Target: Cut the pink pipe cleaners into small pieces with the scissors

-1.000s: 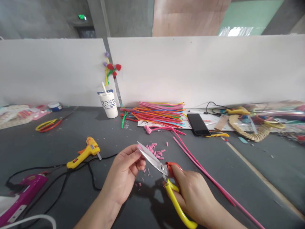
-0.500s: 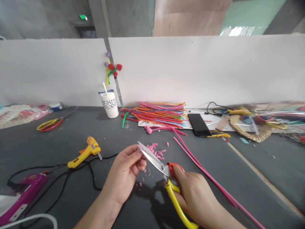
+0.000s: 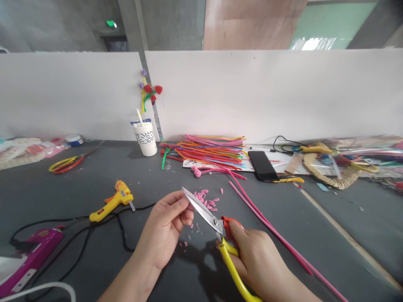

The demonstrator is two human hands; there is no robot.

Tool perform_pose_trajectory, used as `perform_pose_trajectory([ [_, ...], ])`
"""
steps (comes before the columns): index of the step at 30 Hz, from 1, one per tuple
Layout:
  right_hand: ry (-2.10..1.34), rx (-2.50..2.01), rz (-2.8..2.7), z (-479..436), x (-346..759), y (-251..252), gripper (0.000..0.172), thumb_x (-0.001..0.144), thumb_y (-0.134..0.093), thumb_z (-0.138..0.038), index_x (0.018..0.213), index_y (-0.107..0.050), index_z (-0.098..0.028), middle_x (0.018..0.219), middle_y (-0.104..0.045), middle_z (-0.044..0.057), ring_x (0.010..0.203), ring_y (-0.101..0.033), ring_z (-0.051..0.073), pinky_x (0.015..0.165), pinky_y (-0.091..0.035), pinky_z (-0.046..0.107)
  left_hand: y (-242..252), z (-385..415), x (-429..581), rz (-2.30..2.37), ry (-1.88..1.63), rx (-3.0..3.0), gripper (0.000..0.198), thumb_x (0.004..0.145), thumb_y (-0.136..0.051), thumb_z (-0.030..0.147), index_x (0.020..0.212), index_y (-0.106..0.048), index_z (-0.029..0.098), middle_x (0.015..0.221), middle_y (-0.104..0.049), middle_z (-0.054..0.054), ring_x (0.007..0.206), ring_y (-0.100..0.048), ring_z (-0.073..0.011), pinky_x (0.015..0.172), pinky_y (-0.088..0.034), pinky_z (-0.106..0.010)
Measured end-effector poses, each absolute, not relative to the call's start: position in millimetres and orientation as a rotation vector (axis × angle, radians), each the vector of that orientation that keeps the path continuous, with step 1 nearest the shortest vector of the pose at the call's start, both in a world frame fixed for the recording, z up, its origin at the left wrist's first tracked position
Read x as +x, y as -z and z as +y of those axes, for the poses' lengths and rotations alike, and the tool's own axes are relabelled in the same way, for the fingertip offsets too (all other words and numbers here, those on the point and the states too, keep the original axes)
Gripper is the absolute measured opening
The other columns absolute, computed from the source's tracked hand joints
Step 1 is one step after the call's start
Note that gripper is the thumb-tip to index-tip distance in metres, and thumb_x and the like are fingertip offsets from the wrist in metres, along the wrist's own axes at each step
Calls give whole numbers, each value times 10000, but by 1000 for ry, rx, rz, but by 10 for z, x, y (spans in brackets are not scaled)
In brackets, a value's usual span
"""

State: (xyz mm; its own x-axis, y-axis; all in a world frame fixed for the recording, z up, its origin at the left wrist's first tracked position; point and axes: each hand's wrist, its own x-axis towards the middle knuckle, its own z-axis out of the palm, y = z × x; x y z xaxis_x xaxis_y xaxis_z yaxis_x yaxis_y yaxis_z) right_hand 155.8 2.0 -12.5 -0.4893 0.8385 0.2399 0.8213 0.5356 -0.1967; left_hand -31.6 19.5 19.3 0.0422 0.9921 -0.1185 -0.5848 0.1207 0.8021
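Observation:
My right hand (image 3: 255, 256) grips scissors (image 3: 203, 212) by their red and yellow handles, with the blades together and pointing up and left. The blade tips touch or nearly touch the fingertips of my left hand (image 3: 171, 220). Those fingers are pinched; whatever lies between them is hidden or too small to make out. Just behind the blades lies a small heap of cut pink pieces (image 3: 209, 203) on the dark table. Two long pink stems (image 3: 267, 224) run diagonally past my right hand.
Left: yellow glue gun (image 3: 111, 203), black cords, purple power strip (image 3: 39, 256) and a second pair of scissors (image 3: 66, 164). Behind: patterned cup (image 3: 145, 138), bundled colourful stems (image 3: 214, 151), pink flower piece (image 3: 197, 171) and phone (image 3: 262, 165). Right: woven ring (image 3: 333, 178) among craft materials.
The scissor blades, slightly parted before, have closed together. Both hands stay in nearly the same place.

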Motion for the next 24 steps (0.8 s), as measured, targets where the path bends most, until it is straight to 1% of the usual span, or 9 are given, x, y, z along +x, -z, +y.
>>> perform_pose_trajectory([
  [7, -65, -1446, -2449, 49, 1581, 173, 271, 788, -442, -454, 683, -442, -204, 461, -532, -7, 371, -476, 152, 420, -169, 259, -193, 216, -337, 770, -1350, 663, 41, 724, -616, 142, 706, -651, 133, 580, -584, 16, 482, -493, -38, 461, -397, -120],
  [9, -154, -1484, -2401, 74, 1580, 167, 243, 766, -470, -418, 651, -427, -208, 454, -506, -17, 373, -445, 138, 421, -169, 254, -196, 217, -337, 757, -1336, 666, 46, 733, -608, 142, 710, -647, 134, 601, -589, 13, 490, -498, -38, 468, -402, -121],
  [11, -393, -1519, -2272, 95, 1560, 126, 223, 745, -486, -367, 609, -399, -213, 455, -468, -34, 394, -419, 117, 414, -194, 237, -196, 207, -318, 748, -1275, 678, 53, 739, -603, 147, 703, -638, 131, 604, -585, 10, 492, -501, -39, 470, -404, -122],
  [13, -750, -1512, -2043, 106, 1524, 52, 213, 740, -474, -328, 587, -384, -210, 478, -443, -47, 423, -416, 98, 405, -243, 209, -189, 182, -277, 748, -1155, 691, 65, 735, -607, 157, 683, -624, 122, 603, -581, 2, 481, -501, -42, 461, -402, -128],
  [15, -1136, -1440, -1775, 103, 1486, -36, 129, 737, -456, -309, 662, -440, -205, 503, -440, -63, 404, -412, 80, 389, -286, 187, -170, 147, -216, 752, -1000, 689, 80, 719, -623, 170, 663, -609, 115, 597, -580, -6, 457, -500, -44, 440, -395, -135],
  [16, -1290, -1436, -1636, 97, 1472, -76, 117, 729, -454, -323, 707, -456, -208, 465, -412, -82, 350, -372, 70, 351, -270, 181, -157, 128, -183, 756, -927, 683, 87, 710, -632, 179, 659, -605, 114, 594, -582, -9, 445, -501, -46, 428, -391, -137],
  [17, -1382, -1427, -1537, 90, 1462, -108, 129, 717, -462, -332, 746, -472, -207, 436, -392, -95, 321, -344, 64, 331, -263, 175, -142, 111, -152, 758, -860, 677, 92, 701, -640, 185, 658, -604, 113, 591, -586, -13, 437, -503, -48, 419, -387, -140],
  [19, -1479, -1409, -1441, 77, 1457, -140, 158, 705, -476, -346, 776, -485, -205, 401, -413, -98, 295, -331, 62, 303, -246, 165, -112, 84, -97, 762, -766, 676, 94, 688, -649, 189, 655, -607, 111, 577, -589, -16, 434, -512, -55, 415, -386, -144],
  [24, -1557, -1306, -1429, 61, 1486, -117, 107, 702, -506, -291, 683, -478, -190, 411, -455, -78, 316, -368, 61, 287, -260, 149, -68, 59, -41, 777, -651, 693, 86, 676, -652, 185, 666, -620, 106, 585, -602, -25, 434, -514, -57, 418, -388, -149],
])
